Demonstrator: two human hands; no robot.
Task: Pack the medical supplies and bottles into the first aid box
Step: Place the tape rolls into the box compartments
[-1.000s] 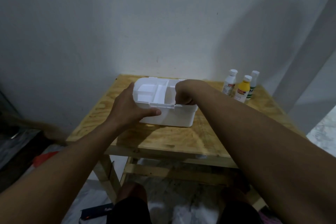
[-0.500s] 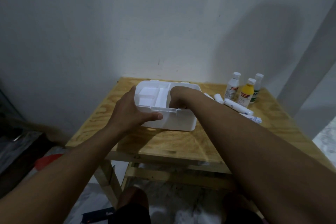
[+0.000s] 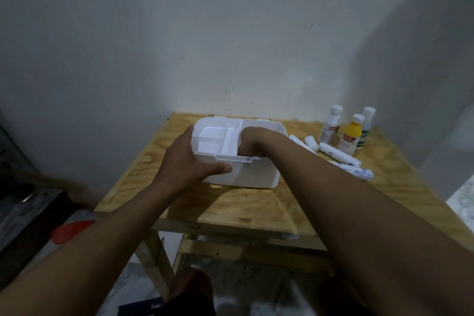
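The white first aid box (image 3: 246, 174) stands open on the wooden table (image 3: 256, 208). A white divided tray (image 3: 213, 136) sits in its left half. My left hand (image 3: 187, 161) grips the box's left front corner, thumb pressed on the front wall. My right hand (image 3: 254, 141) reaches down into the box's right half; its fingers are hidden inside. To the right of the box lie several white bandage rolls (image 3: 338, 155). Behind them stand a white bottle with a red label (image 3: 331, 127), a yellow bottle (image 3: 351, 136) and a green-labelled bottle (image 3: 366, 127).
The table stands against a plain white wall. A dark cabinet (image 3: 20, 202) and something red (image 3: 71, 231) are low on the left. My knees show below the table's front edge.
My right hand has sunk deeper into the box's right half. The bandage rolls, hidden by my forearm a second ago, now show. My left hand keeps its hold.
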